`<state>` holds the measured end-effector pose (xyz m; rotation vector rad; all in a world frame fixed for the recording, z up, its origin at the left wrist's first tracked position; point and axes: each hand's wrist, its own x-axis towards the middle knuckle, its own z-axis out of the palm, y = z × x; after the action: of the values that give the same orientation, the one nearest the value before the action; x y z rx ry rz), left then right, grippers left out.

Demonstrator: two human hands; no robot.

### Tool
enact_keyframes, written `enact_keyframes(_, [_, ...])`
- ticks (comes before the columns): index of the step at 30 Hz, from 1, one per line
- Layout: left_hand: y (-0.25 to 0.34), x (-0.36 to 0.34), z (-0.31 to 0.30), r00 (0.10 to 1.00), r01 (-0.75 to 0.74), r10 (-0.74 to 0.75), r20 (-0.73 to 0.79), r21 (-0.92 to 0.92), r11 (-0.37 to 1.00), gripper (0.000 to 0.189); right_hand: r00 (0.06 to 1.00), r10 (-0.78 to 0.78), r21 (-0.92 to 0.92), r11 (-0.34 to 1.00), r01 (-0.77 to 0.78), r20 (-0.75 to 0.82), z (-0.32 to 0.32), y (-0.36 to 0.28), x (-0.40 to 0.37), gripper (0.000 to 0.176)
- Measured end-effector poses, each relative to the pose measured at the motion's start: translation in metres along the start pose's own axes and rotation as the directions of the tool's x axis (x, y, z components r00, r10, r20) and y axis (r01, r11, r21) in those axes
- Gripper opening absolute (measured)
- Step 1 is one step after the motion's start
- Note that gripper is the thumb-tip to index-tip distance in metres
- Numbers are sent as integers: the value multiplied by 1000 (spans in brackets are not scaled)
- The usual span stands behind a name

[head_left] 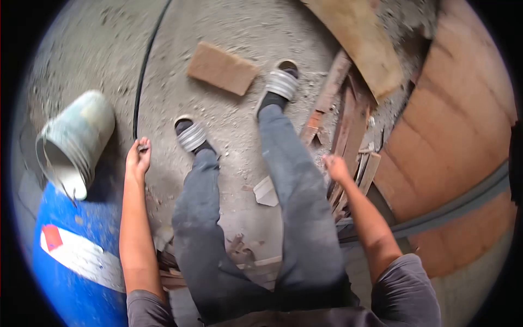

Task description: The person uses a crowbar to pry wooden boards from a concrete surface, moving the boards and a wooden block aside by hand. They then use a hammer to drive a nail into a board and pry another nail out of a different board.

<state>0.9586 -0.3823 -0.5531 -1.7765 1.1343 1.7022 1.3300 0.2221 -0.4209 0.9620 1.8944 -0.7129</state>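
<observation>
My left hand is held out at the left with its fingers curled round a small dark object that I cannot make out. A black cable runs across the floor and meets this hand in the view. On the other side, my right hand has its fingers curled in, and its palm is hidden. It overlaps a pile of wooden strips in this view. Between the hands are my legs in dark trousers, with striped slides over dark socks on my feet.
A reddish block lies on the gritty concrete floor ahead of my feet. At the left, a dirty bucket is tipped on its side by a blue drum. Curved plywood and large brown panels stand at the right.
</observation>
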Motion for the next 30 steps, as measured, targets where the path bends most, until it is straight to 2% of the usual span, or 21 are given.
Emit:
enact_keyframes(2, [7, 15, -8, 998, 18, -19, 54, 17, 1000, 35, 984, 157, 49, 986, -161, 87, 51, 32, -53, 48])
enact_keyframes(5, [20, -37, 12, 998, -51, 62, -20, 370, 928, 53, 991, 82, 125, 988, -95, 105, 133, 52, -163, 47])
enact_keyframes(6, [29, -45, 12, 998, -62, 57, 25, 414, 908, 53, 964, 185, 128, 969, -211, 188, 150, 42, -201, 44])
enact_keyframes(7, [36, -82, 40, 987, -153, 152, 54, 601, 785, 51, 994, 25, 237, 970, -51, 108, 175, 17, -276, 39])
enact_keyframes(8, [41, -101, 51, 981, -191, 168, 101, 680, 708, 51, 957, 47, 292, 947, -134, 287, 293, 57, -307, 34])
enact_keyframes(9, [56, -86, 33, 960, -267, 129, 251, 664, 699, 53, 925, 52, 443, 867, -229, 376, 251, 26, -334, 35])
enact_keyframes(10, [74, -52, -9, 641, -510, -78, 763, 501, 699, 49, 923, 90, 489, 827, -278, 374, 250, 7, -353, 35])
enact_keyframes(11, [88, -60, 36, 477, -263, -427, 768, 588, 765, 44, 934, 106, 516, 809, -280, 340, 263, -8, -351, 35])
enact_keyframes(12, [75, -93, 56, 745, -570, -63, 664, 683, 456, 41, 947, 152, 561, 775, -292, 283, 259, -19, -354, 35])
enact_keyframes(13, [64, -160, 94, 795, -584, -33, 605, 779, 227, 40, 956, 180, 598, 748, -287, 233, 257, -26, -345, 36])
enact_keyframes(14, [42, -209, 115, 863, -494, 106, 493, 782, 382, 36, 961, 204, 631, 725, -277, 188, 255, -27, -337, 36])
enact_keyframes(15, [38, -236, 124, 852, -474, 63, 519, 717, 511, 30, 966, 225, 653, 714, -253, 128, 256, -23, -326, 36])
enact_keyframes(17, [14, -300, 160, 900, -425, 62, 431, 840, 337, 24, 951, 289, 696, 705, -136, -107, 282, 0, -286, 36])
enact_keyframes(19, [0, -328, 168, 879, -423, -74, 470, 843, 331, 28, 936, 346, 709, 643, -289, 67, 94, -56, -271, 35])
enact_keyframes(20, [-12, -351, 174, 881, -427, -90, 465, 862, 275, 30, 939, 335, 785, 601, -151, -76, 75, -54, -254, 41])
enact_keyframes(21, [-19, -364, 172, 870, -444, -127, 476, 870, 215, 35, 927, 374, 821, 536, -196, -23, 67, -43, -232, 37])
enact_keyframes(23, [-35, -373, 148, 845, -492, -137, 517, 852, 179, 33, 865, 347, 806, 583, 103, -362, 21, -59, -211, 35])
enact_keyframes(24, [-39, -369, 126, 832, -515, -134, 538, 840, 172, 32, 877, 320, 793, 600, 105, -359, -6, -77, -206, 35])
enact_keyframes(26, [-49, -366, 84, 858, -480, -114, 501, 860, 172, 31, 720, 489, 850, 449, 276, -492, -52, -118, -203, 25])
enact_keyframes(28, [-60, -361, 49, 874, -470, -64, 481, 872, 138, 29, 783, 407, 843, 470, 262, -471, -67, -141, -201, 26])
enact_keyframes(30, [-63, -364, 31, 882, -464, 48, 469, 846, 264, 31, 842, 320, 839, 485, 247, -434, -77, -171, -203, 26])
